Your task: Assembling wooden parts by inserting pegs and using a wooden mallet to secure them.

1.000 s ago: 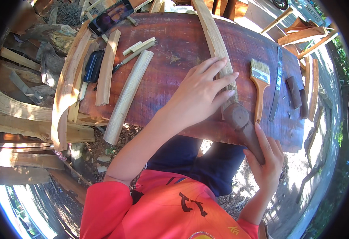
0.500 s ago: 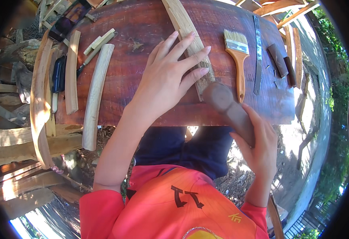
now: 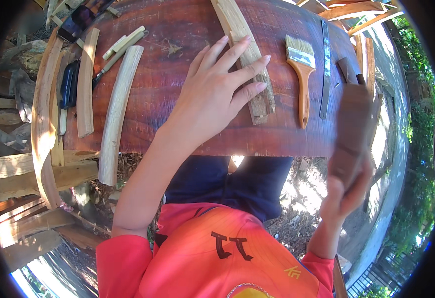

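Across a slim strip of wood [image 3: 233,24] on the red-brown table, my left hand [image 3: 217,82] lies with its fingers spread, pressing on it. The strip's rough, stepped near end shows just past my thumb. My right hand [image 3: 345,196] grips a dark brown wooden mallet [image 3: 352,119] by its handle, raised beyond the table's right edge and blurred by motion. Between the two hands a wide paintbrush [image 3: 304,82] with an orange wooden handle lies bristles away from me. Beside the brush rests a flat metal strip [image 3: 324,69], possibly a blade.
The wooden table [image 3: 177,74] carries a pale wood strip [image 3: 119,116] overhanging its front edge, another strip [image 3: 86,89], a black-handled tool [image 3: 70,84] and a phone [image 3: 82,21]. Brown pieces [image 3: 346,69] lie at right, partly behind the mallet. Timber [image 3: 18,184] is stacked left.
The mallet in my right hand has swung from the wood strip's near end out to the right, its head now pointing up and away. My left hand stays on the strip.
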A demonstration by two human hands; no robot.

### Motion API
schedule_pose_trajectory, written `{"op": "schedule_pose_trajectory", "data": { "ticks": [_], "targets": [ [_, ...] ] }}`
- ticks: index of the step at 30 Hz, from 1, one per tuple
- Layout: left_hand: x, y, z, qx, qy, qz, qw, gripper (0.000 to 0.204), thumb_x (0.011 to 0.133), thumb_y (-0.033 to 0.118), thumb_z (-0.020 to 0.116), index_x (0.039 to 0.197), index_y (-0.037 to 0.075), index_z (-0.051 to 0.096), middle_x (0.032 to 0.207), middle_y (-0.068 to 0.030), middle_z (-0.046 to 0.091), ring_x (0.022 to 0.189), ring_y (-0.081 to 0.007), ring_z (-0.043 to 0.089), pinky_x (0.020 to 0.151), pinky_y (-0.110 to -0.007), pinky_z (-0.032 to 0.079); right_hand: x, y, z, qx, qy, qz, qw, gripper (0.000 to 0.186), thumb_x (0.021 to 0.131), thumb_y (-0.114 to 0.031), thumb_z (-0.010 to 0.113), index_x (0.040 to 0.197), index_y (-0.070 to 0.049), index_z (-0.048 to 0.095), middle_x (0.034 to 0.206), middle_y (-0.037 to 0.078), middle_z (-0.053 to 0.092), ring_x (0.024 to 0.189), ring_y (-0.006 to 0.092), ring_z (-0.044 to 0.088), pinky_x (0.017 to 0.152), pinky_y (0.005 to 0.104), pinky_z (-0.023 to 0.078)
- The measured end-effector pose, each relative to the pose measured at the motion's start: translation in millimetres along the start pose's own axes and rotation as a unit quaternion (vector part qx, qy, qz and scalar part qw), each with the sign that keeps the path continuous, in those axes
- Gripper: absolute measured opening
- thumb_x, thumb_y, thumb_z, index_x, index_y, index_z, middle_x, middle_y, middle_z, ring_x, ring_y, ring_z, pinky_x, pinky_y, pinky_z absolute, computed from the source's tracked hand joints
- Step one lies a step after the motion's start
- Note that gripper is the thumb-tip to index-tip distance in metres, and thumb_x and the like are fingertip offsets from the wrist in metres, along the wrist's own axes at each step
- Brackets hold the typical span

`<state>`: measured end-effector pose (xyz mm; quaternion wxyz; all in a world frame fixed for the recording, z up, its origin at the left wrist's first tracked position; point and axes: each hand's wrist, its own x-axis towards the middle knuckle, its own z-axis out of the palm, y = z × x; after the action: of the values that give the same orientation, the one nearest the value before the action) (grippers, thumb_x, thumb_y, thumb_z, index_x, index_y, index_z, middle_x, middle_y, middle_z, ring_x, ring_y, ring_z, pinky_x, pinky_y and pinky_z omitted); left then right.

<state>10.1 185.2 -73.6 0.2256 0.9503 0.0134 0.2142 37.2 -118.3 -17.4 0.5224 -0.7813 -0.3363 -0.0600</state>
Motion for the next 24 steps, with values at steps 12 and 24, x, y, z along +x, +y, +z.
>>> {"op": "schedule_pose_trajectory", "data": {
  "ticks": [12, 24],
  "targets": [
    [-1.0, 0.1, 0.1, -0.021, 0.007, 0.001, 1.0, 0.047, 0.107, 0.039, 0.063, 0.153, 0.028, 0.064, 0.167, -0.0097, 0.047, 0.151, -0.0439, 0.042, 0.126, -0.056, 0.032, 9.0, -7.9, 0.6, -0.007, -0.039, -0.033, 0.999, 0.09, 0.078, -0.035, 0.094, 0.148, 0.008, 0.056, 0.126, 0.021, 0.073, 0.114, 0.0334, 0.074, 0.1, 0.0404, 0.058],
    [-1.7, 0.0, 0.2, 0.025, 0.012, 0.005, 1.0, 0.046, 0.107, 0.04, 0.061, 0.152, 0.031, 0.065, 0.167, -0.0066, 0.049, 0.15, -0.0439, 0.041, 0.127, -0.059, 0.026, 2.6, -8.2, 6.4, -0.295, -0.27, 0.066, 0.914, 0.084, 0.087, -0.028, 0.088, 0.154, 0.007, 0.052, 0.127, 0.02, 0.074, 0.123, 0.037, 0.072, 0.107, 0.0383, 0.056]
  ]
}}
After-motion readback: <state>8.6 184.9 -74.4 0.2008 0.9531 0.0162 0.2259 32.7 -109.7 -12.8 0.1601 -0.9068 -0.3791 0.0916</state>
